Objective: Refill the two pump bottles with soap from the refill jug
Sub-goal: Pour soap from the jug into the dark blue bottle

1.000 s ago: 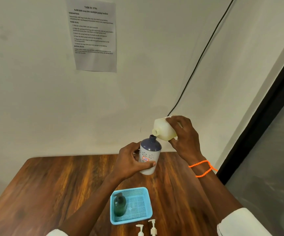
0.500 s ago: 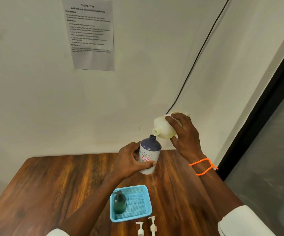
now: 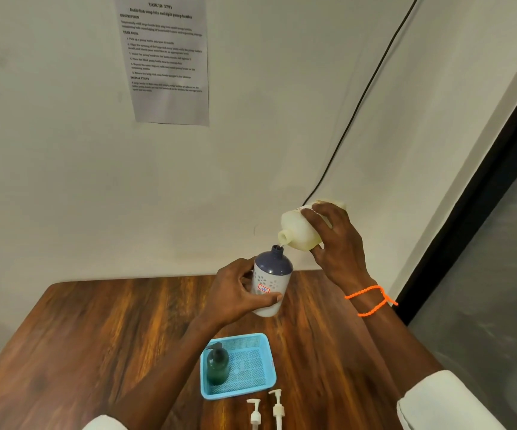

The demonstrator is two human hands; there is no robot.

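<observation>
Pouring step, first bottle: left hand [image 3: 235,293] grasping pump bottle [image 3: 271,282] above table [image 3: 96,336] far edge; right hand [image 3: 336,243] grasping tilted refill jug [image 3: 297,232], spout at mouth. Next: hold alignment, watch fill level.

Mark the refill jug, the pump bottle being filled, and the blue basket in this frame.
refill jug [image 3: 299,232], head view, on its pale shoulder behind the spout.
white and blue pump bottle [image 3: 274,265], head view, on its dark blue upper dome.
blue basket [image 3: 258,338], head view, on its far rim.
</observation>
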